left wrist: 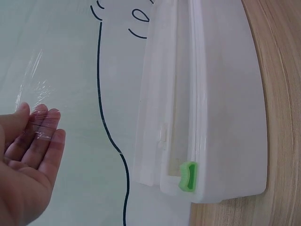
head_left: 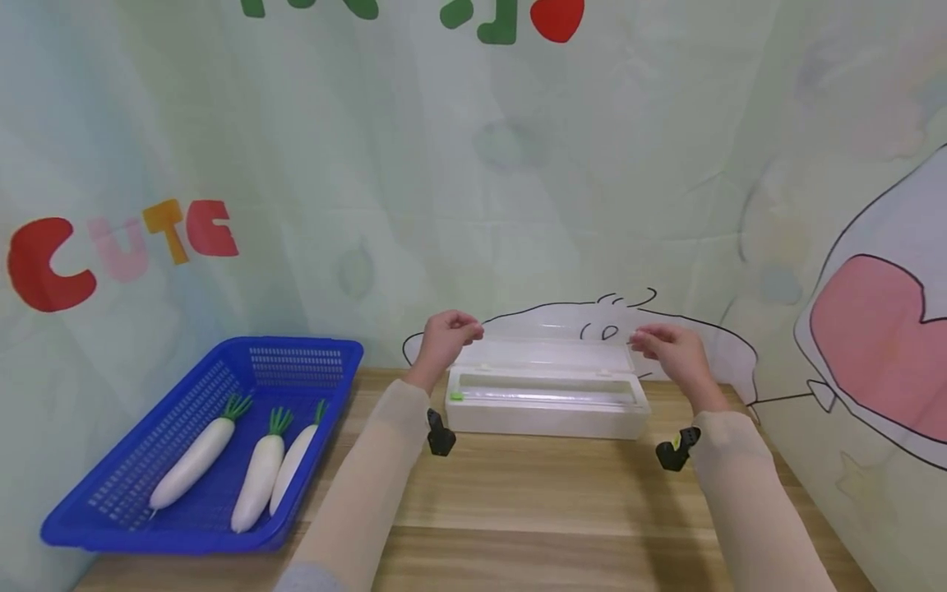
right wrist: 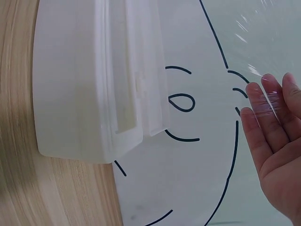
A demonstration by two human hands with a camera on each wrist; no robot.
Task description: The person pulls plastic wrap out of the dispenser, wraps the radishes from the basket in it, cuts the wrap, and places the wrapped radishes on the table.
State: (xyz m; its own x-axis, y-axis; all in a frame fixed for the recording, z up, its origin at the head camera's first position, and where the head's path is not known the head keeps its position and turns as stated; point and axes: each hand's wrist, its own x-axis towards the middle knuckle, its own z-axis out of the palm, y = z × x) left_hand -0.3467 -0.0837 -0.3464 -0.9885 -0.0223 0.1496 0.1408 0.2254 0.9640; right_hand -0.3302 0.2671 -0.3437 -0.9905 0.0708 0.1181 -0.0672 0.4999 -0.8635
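Observation:
A sheet of clear cling film [left wrist: 41,87] is stretched between the two hands, its creases catching light in both wrist views. My left hand [head_left: 445,341] pinches one edge between thumb and fingers. The other side is pinched by my right hand [head_left: 675,353], where film lies across the fingertips [right wrist: 267,106]. Both hands are raised above the back of a white cling film dispenser [head_left: 547,419], apart from it. Its clear lid [head_left: 547,355] stands up, and a green slide cutter [left wrist: 188,176] sits at its left end. How far the film reaches between the hands is hard to see.
On the left of the wooden table [head_left: 547,493] stands a blue plastic basket [head_left: 159,538] with three white radishes [head_left: 194,462] in it. A printed curtain [head_left: 414,189] hangs close behind the dispenser and along the right side.

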